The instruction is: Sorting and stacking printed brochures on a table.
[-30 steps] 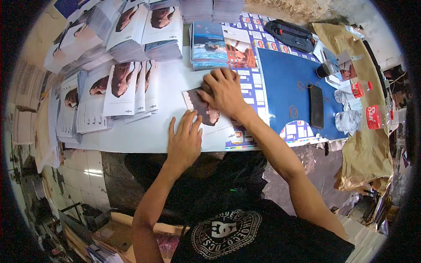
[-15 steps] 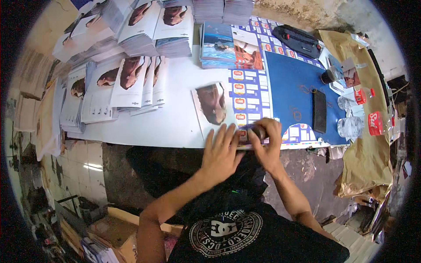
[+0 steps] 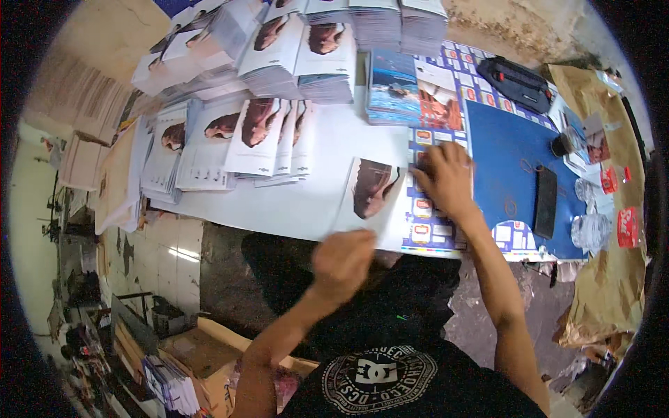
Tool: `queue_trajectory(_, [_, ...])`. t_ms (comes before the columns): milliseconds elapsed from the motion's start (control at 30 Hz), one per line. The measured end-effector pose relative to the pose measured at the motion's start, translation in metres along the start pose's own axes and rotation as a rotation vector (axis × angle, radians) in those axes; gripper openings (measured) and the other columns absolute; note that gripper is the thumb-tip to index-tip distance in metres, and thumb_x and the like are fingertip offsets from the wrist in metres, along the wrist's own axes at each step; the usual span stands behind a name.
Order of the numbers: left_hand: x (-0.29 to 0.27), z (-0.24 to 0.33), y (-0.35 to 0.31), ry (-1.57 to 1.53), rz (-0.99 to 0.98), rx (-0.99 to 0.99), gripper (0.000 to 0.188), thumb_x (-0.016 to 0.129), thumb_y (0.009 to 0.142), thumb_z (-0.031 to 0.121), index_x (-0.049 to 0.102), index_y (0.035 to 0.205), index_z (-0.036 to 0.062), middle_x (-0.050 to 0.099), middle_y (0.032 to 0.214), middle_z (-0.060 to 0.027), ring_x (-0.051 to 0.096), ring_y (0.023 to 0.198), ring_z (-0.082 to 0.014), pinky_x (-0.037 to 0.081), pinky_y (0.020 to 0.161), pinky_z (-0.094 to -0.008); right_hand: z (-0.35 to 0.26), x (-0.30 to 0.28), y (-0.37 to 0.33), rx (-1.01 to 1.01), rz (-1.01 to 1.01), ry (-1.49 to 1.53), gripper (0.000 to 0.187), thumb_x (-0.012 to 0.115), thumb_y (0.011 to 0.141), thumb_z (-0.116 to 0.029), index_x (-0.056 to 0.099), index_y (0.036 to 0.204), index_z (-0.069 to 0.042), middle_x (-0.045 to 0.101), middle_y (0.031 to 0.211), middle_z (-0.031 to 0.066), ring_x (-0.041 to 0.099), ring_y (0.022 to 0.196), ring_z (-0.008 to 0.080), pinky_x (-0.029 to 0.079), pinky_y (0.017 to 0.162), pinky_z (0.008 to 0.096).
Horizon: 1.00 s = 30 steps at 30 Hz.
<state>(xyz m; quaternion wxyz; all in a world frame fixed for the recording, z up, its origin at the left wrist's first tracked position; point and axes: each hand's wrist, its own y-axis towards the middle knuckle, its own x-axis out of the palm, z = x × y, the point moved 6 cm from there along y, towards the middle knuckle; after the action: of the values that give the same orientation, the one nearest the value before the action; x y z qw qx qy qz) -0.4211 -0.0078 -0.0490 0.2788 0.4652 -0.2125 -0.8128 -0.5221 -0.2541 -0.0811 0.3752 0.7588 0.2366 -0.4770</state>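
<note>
Booklet [image 3: 376, 189] with a white cover and a brown-and-dark photographic picture lies flat near the front edge of the white-topped table [image 3: 334, 143], cover up and slightly tilted. Left hand [image 3: 343, 261], motion-blurred, is positioned at the lower edge of the booklet with its fingers drawn in; whether they grip the edge cannot be determined. Right hand [image 3: 447, 180] is located just right of the booklet, over the purple-and-white printed sheet [image 3: 421, 230]; its fingers are bent downward, and whether anything is held beneath the palm cannot be determined. Left of the booklet, white booklets with matching pictures [image 3: 258, 139] lie in overlapping rows, with taller stacks [image 3: 272, 52] behind. Beyond the right hand stands a booklet stack with a blue sea-scene cover [image 3: 392, 87], beside an orange-brown picture cover [image 3: 437, 97]. Farther right, a blue flat mat [image 3: 498, 157] bears thin brown loop bands [image 3: 511, 207] and a black rectangular slab [image 3: 546, 202]. Clear plastic bottles with red labels [image 3: 589, 233] lie near the mat's right edge, beside crumpled brown paper [image 3: 605, 299].
</note>
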Motion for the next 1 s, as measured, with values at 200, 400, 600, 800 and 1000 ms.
queue_trajectory(200, [-0.181, -0.027, 0.032, -0.058, 0.613, 0.16, 0.022, 0.07, 0.097, 0.007, 0.068, 0.112, -0.0094, 0.071, 0.111, -0.0274, 0.073, 0.097, -0.0342, 0.063, 0.086, -0.0437, 0.069, -0.051, -0.083, 0.26, 0.182, -0.195, 0.046, 0.078, 0.089, -0.031, 0.061, 0.126, -0.008, 0.056, 0.131, 0.0161, 0.049, 0.13, 0.0399, 0.037, 0.107, 0.0543])
queue_trajectory(400, [-0.113, -0.105, 0.054, 0.323, 0.012, -0.01, 0.03, 0.075, 0.089, 0.0, 0.07, 0.118, 0.0017, 0.071, 0.124, -0.0172, 0.068, 0.116, -0.0328, 0.055, 0.099, -0.0401, 0.081, -0.057, -0.088, 0.312, 0.185, -0.177, 0.047, 0.077, 0.09, -0.031, 0.061, 0.127, -0.008, 0.056, 0.134, 0.0163, 0.046, 0.133, 0.0379, 0.03, 0.114, 0.0527])
queue_trajectory(600, [-0.021, -0.082, 0.119, 0.0, -0.026, -0.072, 0.049, 0.078, 0.087, 0.006, 0.065, 0.134, 0.0027, 0.065, 0.137, -0.0193, 0.059, 0.132, -0.0347, 0.045, 0.112, -0.0436, 0.076, -0.065, -0.093, 0.298, 0.331, -0.127, 0.062, 0.085, 0.082, -0.038, 0.061, 0.132, -0.011, 0.05, 0.15, 0.0133, 0.037, 0.148, 0.0331, 0.012, 0.121, 0.0549])
queue_trajectory(800, [0.09, -0.127, 0.184, 0.186, -0.114, 0.196, 0.057, 0.077, 0.091, 0.026, 0.06, 0.143, 0.0088, 0.06, 0.146, -0.0151, 0.055, 0.136, -0.0342, 0.031, 0.12, -0.0512, 0.031, -0.078, -0.118, 0.103, 0.553, 0.158, 0.037, 0.078, 0.083, -0.004, 0.065, 0.118, -0.002, 0.062, 0.126, 0.0179, 0.055, 0.124, 0.0376, 0.037, 0.109, 0.0469])
queue_trajectory(1000, [0.078, -0.089, 0.131, 0.258, -0.101, 0.104, 0.022, 0.073, 0.092, 0.02, 0.079, 0.111, 0.0104, 0.074, 0.123, -0.0064, 0.061, 0.129, -0.0259, 0.036, 0.113, -0.0505, -0.027, -0.043, -0.137, 0.554, 0.068, 1.332, 0.063, 0.067, 0.1, -0.022, 0.041, 0.154, 0.0, 0.051, 0.149, 0.0199, 0.054, 0.132, 0.0302, 0.043, 0.11, 0.0425])
